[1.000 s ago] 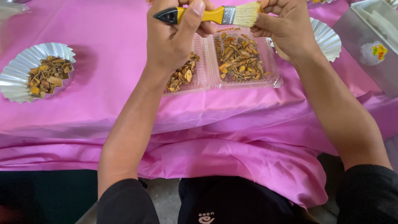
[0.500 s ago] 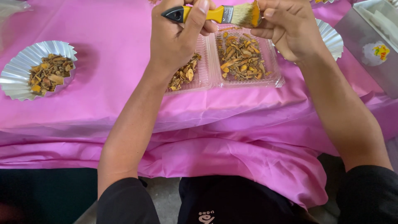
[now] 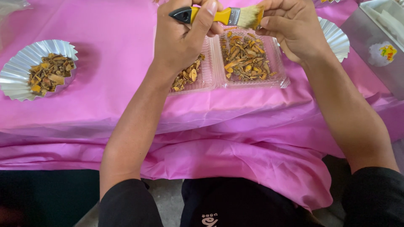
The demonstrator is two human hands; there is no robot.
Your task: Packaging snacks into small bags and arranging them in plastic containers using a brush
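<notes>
1. Head view, the hands: the left hand (image 3: 183, 40) is curled around the yellow-and-black handle of a small brush (image 3: 219, 16). Its fingers are pressed together on the handle and the thumb lies over the top, so the brush sits level above the food.
2. The right hand (image 3: 294, 27) meets the brush at its pale bristles. Its fingers are bent inward and gathered at the bristle tips; whether they pinch something small there I cannot tell, since the fingertips hide it.
3. The brush is held crosswise at the top of the frame, directly above the clear plastic tray (image 3: 252, 82). Judging by this, anything falling off the bristles would land in the tray rather than on the cloth.
4. The tray lies on the table and has two compartments, both holding dried brown and orange root pieces (image 3: 244, 59). The left forearm covers part of the left compartment.
5. A fluted foil dish (image 3: 19, 71) with more of the same pieces stands well apart to the left. A second foil dish (image 3: 336, 40) shows behind the right wrist, its contents hidden.
6. Surface: the table is draped in a glossy pink plastic cloth (image 3: 105, 84) that hangs in folds over the near edge onto the person's lap.
7. Room: a grey box (image 3: 374, 54) with a coloured sticker sits at the right edge; dark floor shows below.
</notes>
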